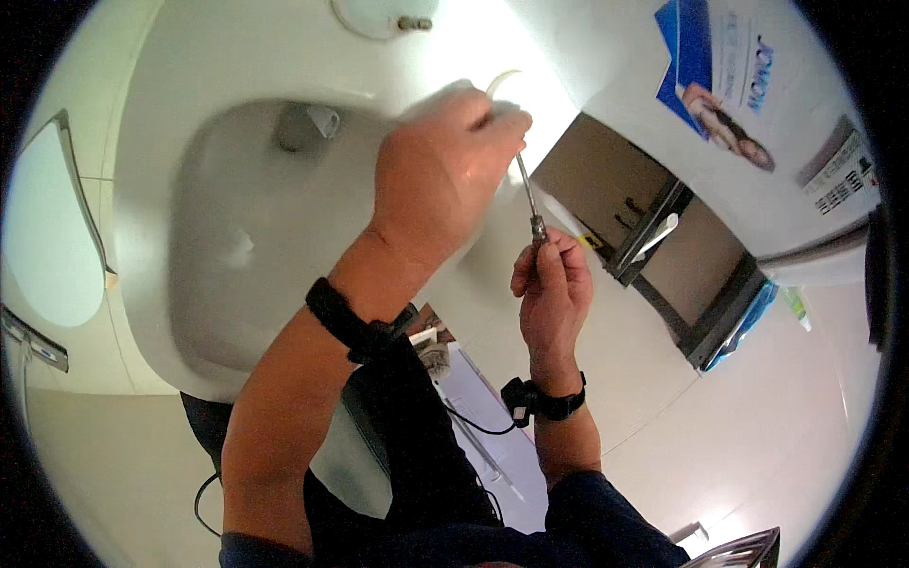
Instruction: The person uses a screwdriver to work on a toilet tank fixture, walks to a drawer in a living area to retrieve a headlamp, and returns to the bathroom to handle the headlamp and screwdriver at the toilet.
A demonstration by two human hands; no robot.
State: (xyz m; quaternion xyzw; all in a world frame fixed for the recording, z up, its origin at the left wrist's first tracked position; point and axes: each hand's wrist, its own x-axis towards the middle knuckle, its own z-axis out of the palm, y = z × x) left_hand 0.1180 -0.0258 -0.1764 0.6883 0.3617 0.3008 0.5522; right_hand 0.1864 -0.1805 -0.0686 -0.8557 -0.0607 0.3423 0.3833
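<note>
A thin metal rod (pixel 526 185) with a dark ridged fitting (pixel 539 230) at its lower end slants between my hands, above the right rim of a large white basin (pixel 151 189). My left hand (pixel 440 170) is closed, its fingers pinched at the rod's upper end; what else they may hold is hidden. Lower and to the right, my right hand (pixel 554 284) grips the ridged fitting between thumb and fingers. Just beyond the left fingers shows part of a pale curved edge (pixel 504 78), washed out by glare.
A dark-framed open box (pixel 653 232) with a white handle stands at the right, beneath a white printed sheet (pixel 748 85) with a blue patch. A lilac-white panel (pixel 483 417) lies below my hands. A metal fitting (pixel 414 23) sits at the basin's far side.
</note>
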